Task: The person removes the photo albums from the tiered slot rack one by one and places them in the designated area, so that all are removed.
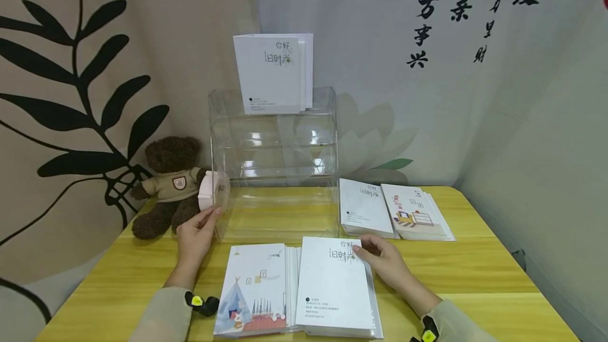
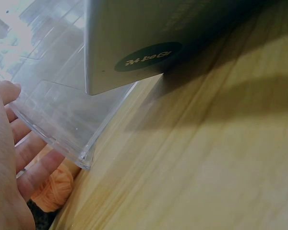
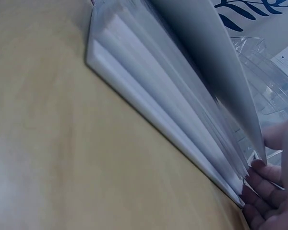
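My left hand (image 1: 199, 239) holds the lower left side of a clear plastic tiered display rack (image 1: 275, 177). In the left wrist view the thumb lies on its near edge and the fingers are behind the panel. With thumb and fingers, my right hand (image 1: 387, 263) pinches the upper right corner of a white book (image 1: 332, 289) lying on the table. Its cover (image 3: 206, 43) stands lifted from the pages in the right wrist view. Left of it lies a book with a blue tent picture (image 1: 256, 289). Another white book (image 1: 271, 75) stands on the rack's top tier.
Right of the rack lie a white book (image 1: 363, 205) and a book with a furniture picture (image 1: 413, 212). A brown teddy bear (image 1: 176, 189) sits at the left beside a pale pink object (image 1: 206, 190). A peach yarn ball (image 2: 55, 187) shows below the left fingers.
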Available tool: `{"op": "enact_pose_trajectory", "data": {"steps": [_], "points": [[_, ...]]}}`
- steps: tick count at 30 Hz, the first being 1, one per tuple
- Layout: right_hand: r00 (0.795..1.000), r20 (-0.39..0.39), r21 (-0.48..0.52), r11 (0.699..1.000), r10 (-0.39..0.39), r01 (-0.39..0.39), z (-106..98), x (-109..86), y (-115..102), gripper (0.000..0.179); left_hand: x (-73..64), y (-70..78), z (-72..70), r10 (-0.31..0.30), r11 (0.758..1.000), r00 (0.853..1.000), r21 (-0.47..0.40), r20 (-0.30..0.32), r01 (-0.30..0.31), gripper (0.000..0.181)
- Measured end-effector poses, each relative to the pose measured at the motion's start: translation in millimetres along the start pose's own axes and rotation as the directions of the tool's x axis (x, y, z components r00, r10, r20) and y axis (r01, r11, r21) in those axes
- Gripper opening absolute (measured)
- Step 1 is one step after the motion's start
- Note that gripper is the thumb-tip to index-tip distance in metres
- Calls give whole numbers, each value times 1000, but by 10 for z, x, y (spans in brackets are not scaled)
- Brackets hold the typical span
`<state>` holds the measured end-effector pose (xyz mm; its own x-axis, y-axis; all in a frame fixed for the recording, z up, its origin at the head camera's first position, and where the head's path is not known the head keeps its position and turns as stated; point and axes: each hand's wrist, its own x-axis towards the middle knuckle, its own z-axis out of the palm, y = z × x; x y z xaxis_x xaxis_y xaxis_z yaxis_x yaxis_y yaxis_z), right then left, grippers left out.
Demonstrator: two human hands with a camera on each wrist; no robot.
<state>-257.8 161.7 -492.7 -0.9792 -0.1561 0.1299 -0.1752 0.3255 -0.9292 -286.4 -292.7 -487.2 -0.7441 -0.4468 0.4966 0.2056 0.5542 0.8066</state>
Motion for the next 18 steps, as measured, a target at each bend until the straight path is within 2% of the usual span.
{"op": "enact_pose_trajectory", "data": {"steps": [7,18], "points": [[1000,-7,2,1000,22,-22,8,-1,-2,32,-1,-13,-4,18,1000,1000,5,-2,-18,28],[1000,-26,0,1000,14,-14,11,1,9,24,-5,-3,-4,6,1000,1000,7,0,-6,28]]}}
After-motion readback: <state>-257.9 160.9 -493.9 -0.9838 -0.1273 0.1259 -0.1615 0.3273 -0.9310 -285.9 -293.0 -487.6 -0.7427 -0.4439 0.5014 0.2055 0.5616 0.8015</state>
